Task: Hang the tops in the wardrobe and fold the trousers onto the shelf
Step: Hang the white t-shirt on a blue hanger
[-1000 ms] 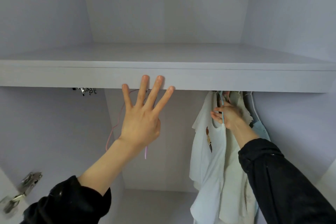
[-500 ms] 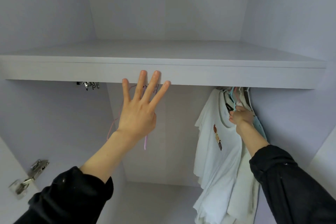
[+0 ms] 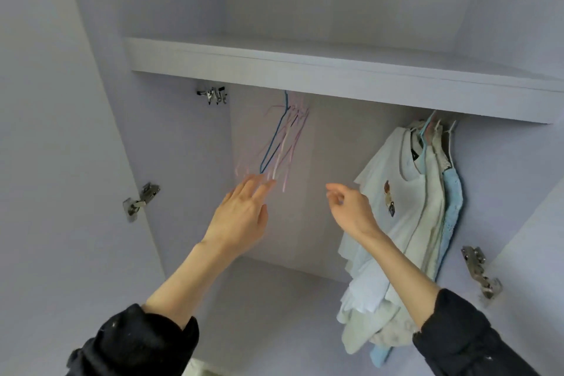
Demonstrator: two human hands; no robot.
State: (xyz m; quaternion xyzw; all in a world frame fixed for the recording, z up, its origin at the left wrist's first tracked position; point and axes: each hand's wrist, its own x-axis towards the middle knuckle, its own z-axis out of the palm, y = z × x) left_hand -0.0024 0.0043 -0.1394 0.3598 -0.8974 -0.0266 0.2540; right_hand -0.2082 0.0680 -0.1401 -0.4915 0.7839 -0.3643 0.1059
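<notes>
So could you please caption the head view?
Left hand reaches for empty hangers; right hand hovers beside hung tops.

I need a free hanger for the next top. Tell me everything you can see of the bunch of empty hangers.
The empty hangers are thin wire ones, mostly pink with one blue, bare of clothes. They hang in a loose bunch under the shelf, left of the hung tops, splayed and blurred as if swinging. The left hand reaches up with straight fingers to their lower ends; contact is unclear.
</notes>
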